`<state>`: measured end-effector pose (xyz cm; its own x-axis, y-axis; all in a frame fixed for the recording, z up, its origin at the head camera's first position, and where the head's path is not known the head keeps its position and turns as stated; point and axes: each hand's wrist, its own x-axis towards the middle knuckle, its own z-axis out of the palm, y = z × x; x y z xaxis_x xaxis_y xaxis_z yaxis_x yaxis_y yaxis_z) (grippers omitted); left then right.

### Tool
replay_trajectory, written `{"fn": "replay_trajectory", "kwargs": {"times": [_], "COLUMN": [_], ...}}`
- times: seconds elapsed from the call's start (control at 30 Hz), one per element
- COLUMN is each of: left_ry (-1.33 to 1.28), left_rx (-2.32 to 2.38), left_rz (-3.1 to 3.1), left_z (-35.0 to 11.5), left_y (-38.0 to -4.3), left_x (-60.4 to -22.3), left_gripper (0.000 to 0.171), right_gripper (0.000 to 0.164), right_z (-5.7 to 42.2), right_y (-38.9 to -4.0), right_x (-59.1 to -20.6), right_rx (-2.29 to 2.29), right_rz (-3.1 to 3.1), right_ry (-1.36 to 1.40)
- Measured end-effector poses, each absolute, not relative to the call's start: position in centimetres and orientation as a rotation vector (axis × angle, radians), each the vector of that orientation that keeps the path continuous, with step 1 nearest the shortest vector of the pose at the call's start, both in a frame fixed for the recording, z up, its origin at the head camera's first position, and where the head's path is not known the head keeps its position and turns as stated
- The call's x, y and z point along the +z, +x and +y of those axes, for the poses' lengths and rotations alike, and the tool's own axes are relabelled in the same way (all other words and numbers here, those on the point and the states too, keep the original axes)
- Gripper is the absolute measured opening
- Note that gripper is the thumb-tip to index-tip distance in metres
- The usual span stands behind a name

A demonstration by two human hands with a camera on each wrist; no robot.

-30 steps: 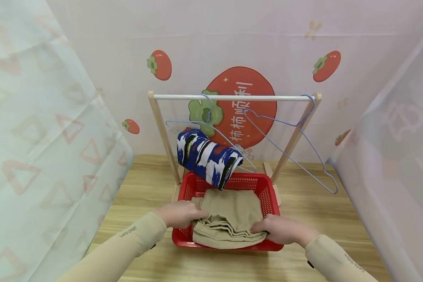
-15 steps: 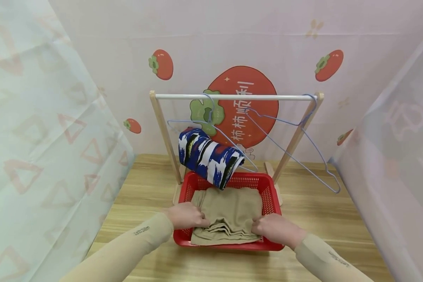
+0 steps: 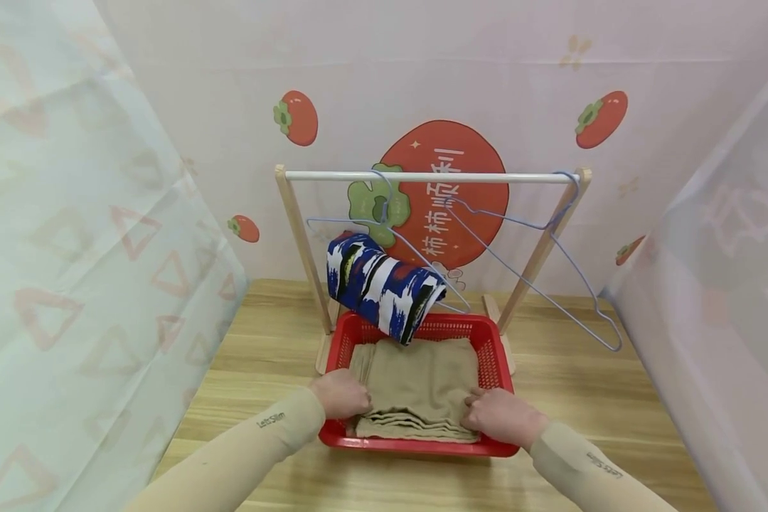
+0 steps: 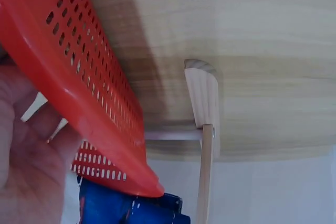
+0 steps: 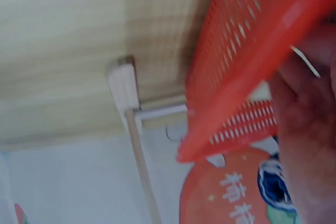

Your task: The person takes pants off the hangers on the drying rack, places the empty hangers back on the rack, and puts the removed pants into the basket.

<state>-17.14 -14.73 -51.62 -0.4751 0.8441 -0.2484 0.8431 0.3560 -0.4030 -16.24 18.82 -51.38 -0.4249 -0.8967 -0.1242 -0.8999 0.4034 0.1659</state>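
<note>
- Inside the red plastic basket [image 3: 422, 446], I have beige cloth [image 3: 422, 377], matte and soft, folded into a flat, roughly rectangular stack with wavy layers along the near edge.
- My left hand [image 3: 342, 393] has its fingers curled on the stack's near left edge, grasping the cloth.
- My right hand [image 3: 504, 416] grips the near right edge in the same way, knuckles over the basket's side.
- The basket is a shallow rectangle with a smooth, thick rim and walls pierced by rows of small slots.
- Behind it I see a rack: a round white bar [image 3: 486, 178] between pale wooden uprights [image 3: 304, 249], standing on a wood-grain table [image 3: 275, 341].
- Two thin blue hangers hook over the bar; at the left hanger [image 3: 416, 253] hangs patterned cloth [image 3: 384, 288], painterly blue, white and black, its lower corner over the basket's rear rim.
- The right hanger [image 3: 546, 227] carries only its own wire outline.
- "Let's Slim" is lettered on both beige sleeves [image 3: 272, 421]; the big red persimmon print [image 3: 480, 213] on the backdrop bears white characters, 柿柿顺利.
- My left wrist view adds the basket's outer wall and a rounded wooden rack foot [image 4: 203, 98]; a pale sliver shows between the fingers.
- My right wrist view, blurrier, catches the patterned cloth's rolled, white-edged end; the head view shows the stack properly.
</note>
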Motion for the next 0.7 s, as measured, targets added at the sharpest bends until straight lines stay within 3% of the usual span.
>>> {"fn": "replay_trajectory", "kwargs": {"times": [0.23,0.37,0.5,0.7], "left_ry": [-1.575,-1.535,-1.426,-1.258], "left_rx": [0.756,0.553,0.353,-0.002], "left_rz": [-2.606,-2.725,-2.866,-2.904], "left_z": [-15.6,-16.3,-17.2,-19.2], "left_y": [-16.2,-16.6,-17.4,-18.7], "left_x": [-50.4,-49.7,-48.4,-45.6], "left_gripper": [0.012,0.030,0.046,0.042], "right_gripper": [0.024,0.039,0.037,0.031], "right_z": [20.0,21.2,22.4,23.8], "right_y": [-16.8,-17.4,-18.1,-19.0], "right_x": [-49.8,-48.7,-47.5,-46.0], "right_rx": [0.299,0.145,-0.024,-0.258], "right_rz": [2.632,2.721,2.796,2.823], "right_ry": [-1.526,-1.496,-1.505,-1.270]}}
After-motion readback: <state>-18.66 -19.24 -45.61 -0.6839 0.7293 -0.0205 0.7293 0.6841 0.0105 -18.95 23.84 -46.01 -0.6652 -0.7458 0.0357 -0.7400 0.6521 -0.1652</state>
